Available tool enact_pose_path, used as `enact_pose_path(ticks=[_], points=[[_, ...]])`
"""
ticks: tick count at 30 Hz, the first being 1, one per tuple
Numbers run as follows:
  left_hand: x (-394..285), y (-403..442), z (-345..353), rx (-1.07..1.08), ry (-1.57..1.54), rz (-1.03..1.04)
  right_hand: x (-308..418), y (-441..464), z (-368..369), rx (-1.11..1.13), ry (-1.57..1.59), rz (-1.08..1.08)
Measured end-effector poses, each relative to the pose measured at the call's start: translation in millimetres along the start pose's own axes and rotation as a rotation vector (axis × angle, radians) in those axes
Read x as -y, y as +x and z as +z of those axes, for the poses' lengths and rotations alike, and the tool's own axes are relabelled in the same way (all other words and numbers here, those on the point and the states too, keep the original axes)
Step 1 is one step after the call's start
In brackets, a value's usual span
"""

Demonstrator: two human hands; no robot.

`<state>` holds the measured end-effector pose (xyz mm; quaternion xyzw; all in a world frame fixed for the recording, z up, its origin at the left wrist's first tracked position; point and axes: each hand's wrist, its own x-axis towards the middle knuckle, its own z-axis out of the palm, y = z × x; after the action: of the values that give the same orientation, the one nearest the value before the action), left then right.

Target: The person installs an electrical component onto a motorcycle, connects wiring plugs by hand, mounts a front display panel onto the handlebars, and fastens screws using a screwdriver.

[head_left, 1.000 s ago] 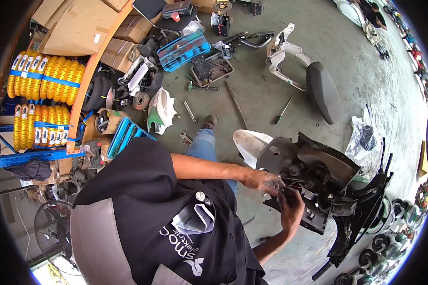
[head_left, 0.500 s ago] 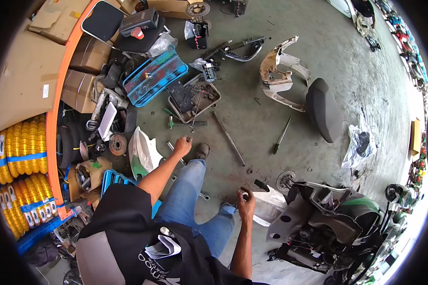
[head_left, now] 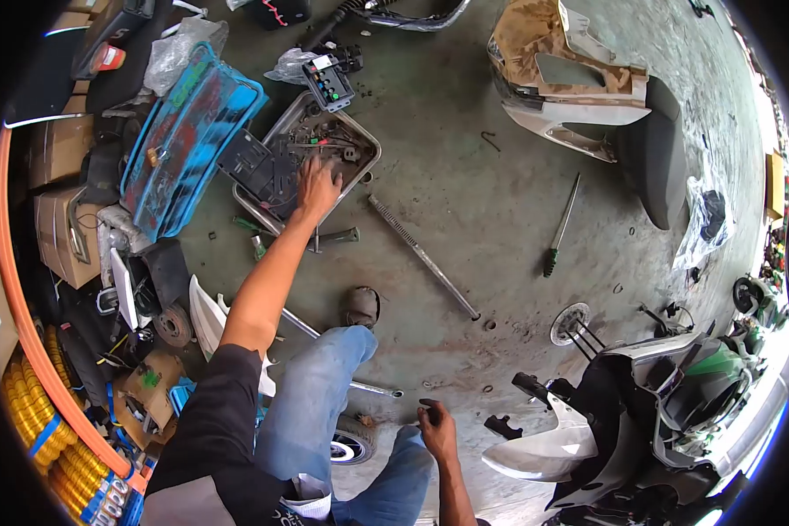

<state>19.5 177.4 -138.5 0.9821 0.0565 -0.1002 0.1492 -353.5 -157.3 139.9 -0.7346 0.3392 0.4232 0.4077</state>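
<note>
Reaching out over the left side of the floor, the person works between two legs and scattered parts; nearest, the right hand hangs beside the knee, fingers curled, and whether the dark patch at its fingertips is something held, I cannot tell; just ahead, the long wrench lies partly behind the left leg, so a shifted foot could kick or roll it.

Farther on, the left hand is loosely open over the metal tray, fingers spread, nothing visibly in hold; the tray sits left of centre, holding jumbled small parts; fingers could snag on these, or a small piece could slip down unseen; the flat black panel overlaps the tray's left rim, and a bump might tip it.

As for edges, the blue toolbox lid crowds the left, and the black connector box sits at the far rim; to the right the floor opens up, bounded by the ribbed rod and, beyond it, the green-handled screwdriver.
</note>
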Motion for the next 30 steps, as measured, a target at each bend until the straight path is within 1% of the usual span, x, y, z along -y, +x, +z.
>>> enact_pose_path(ticks=[2, 4, 5, 7, 8, 10, 11, 12, 13, 14, 16, 17, 18, 20, 21, 22, 23, 24, 25, 26, 27, 28, 29, 30], points=[[-21.3, 37.4, 23.0, 0.008, -0.019, 0.026, -34.2, 11.1, 6.9, -0.030, 0.159, 0.049], [-37.1, 59.0, 55.1, 0.033, 0.232, 0.065, -41.6, 11.1, 5.4, -0.071, 0.186, 0.057], [-42.3, 63.1, 67.9, 0.045, 0.256, 0.041, -51.9, 8.8, 6.8, -0.081, 0.181, 0.076], [-31.7, 73.2, 102.4, 0.081, 0.341, 0.017, -64.3, 0.8, 7.8, -0.108, 0.169, 0.106], [-32.8, 74.6, 104.1, 0.058, 0.319, -0.003, -66.8, -2.4, 7.3, -0.136, 0.184, 0.109], [-36.3, 78.2, 99.6, 0.023, 0.372, 0.005, -72.8, -14.1, 9.8, -0.170, 0.193, 0.180], [-42.7, 82.3, 95.6, 0.018, 0.371, 0.017, -90.5, -18.3, 16.1, -0.185, 0.208, 0.183], [-44.7, 76.8, 84.0, -0.084, 0.275, 0.127, -91.7, -27.4, 17.4, -0.180, 0.217, 0.197], [-43.8, 67.9, 66.7, -0.185, 0.181, 0.227, -87.5, -36.7, 14.5, -0.162, 0.253, 0.229], [-48.9, 62.7, 47.6, -0.189, 0.194, 0.224, -82.3, -39.7, 10.2, -0.145, 0.289, 0.246], [-73.5, 45.9, -0.7, -0.322, -0.214, 0.335, -71.6, -52.4, 5.0, -0.131, 0.307, 0.215], [-82.9, 32.2, -29.2, -0.353, -0.264, 0.428, -65.3, -63.7, 3.9, -0.133, 0.319, 0.198], [-92.7, 14.7, -53.5, -0.353, -0.256, 0.432, -57.4, -74.0, -0.8, -0.128, 0.325, 0.196], [-115.2, -28.0, -105.9, -0.246, -0.435, 0.406, -35.2, -90.1, -14.8, -0.086, 0.214, 0.113], [-137.3, -54.5, -140.6, -0.210, -0.474, 0.389, -21.1, -101.6, -23.9, -0.109, 0.235, 0.050], [-159.6, -85.9, -174.2, -0.166, -0.520, 0.380, -8.6, -114.9, -37.0, -0.087, 0.229, 0.049], [-176.7, -116.5, -200.1, -0.068, -0.557, 0.417, 2.7, -128.6, -50.1, -0.081, 0.234, 0.050], [-198.7, -149.8, -223.6, 0.039, -0.605, 0.471, 9.7, -145.6, -60.9, -0.150, 0.224, -0.070], [-224.1, -188.8, -249.3, 0.074, -0.564, 0.494, 15.5, -162.3, -76.6, -0.241, 0.208, -0.186], [-262.9, -228.3, -286.1, 0.235, -0.705, 0.416, 30.6, -183.1, -98.6, -0.317, 0.194, -0.296], [-296.6, -267.5, -317.3, 0.456, -0.802, 0.327, 43.5, -208.9, -120.8, -0.404, 0.170, -0.395], [-325.4, -306.6, -340.0, 0.575, -0.821, 0.380, 48.6, -231.4, -139.2, -0.411, 0.244, -0.455], [-364.0, -345.6, -368.5, 0.548, -0.830, 0.551, 45.2, -255.1, -155.9, -0.419, 0.315, -0.526], [-406.7, -382.4, -397.3, 0.511, -0.835, 0.718, 32.9, -278.2, -171.4, -0.516, 0.351, -0.515]])
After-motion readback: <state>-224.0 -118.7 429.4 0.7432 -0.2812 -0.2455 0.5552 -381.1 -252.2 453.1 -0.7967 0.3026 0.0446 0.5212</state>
